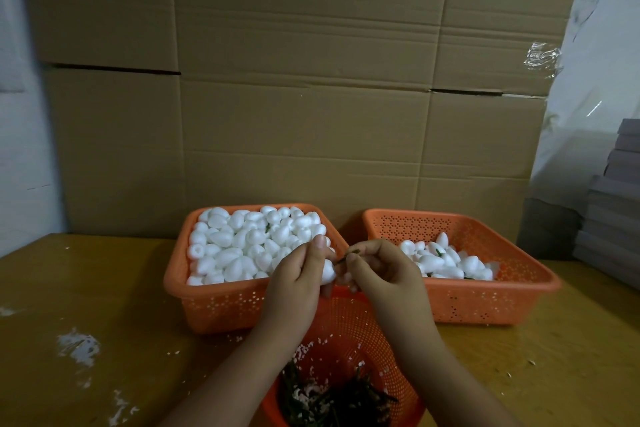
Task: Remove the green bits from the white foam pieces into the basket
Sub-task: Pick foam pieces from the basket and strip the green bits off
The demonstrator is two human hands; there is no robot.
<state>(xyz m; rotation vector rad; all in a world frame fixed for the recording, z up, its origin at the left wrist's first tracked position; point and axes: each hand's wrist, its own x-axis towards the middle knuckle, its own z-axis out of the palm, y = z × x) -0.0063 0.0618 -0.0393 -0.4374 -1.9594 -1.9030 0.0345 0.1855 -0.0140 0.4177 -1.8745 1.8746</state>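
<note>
White foam piece [328, 273] sitting in left hand [298, 273], grip curled round it, above round orange basket [349, 333] (green bits [332, 399] piling inside). Right hand [381, 270] pinching green bit [342, 258] sticking from the piece. Left tray [214, 302] brimming with foam pieces, right tray [485, 302] partly filled, both resting on tabletop [104, 288].

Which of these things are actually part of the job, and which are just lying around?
Part of the job:
- left hand holding a white foam piece
- right hand pinching a green bit
- round basket of green bits
- full left basket
- right basket, partly filled

Just lying about:
- cardboard boxes
- grey stack
- foam crumbs on the table
</note>
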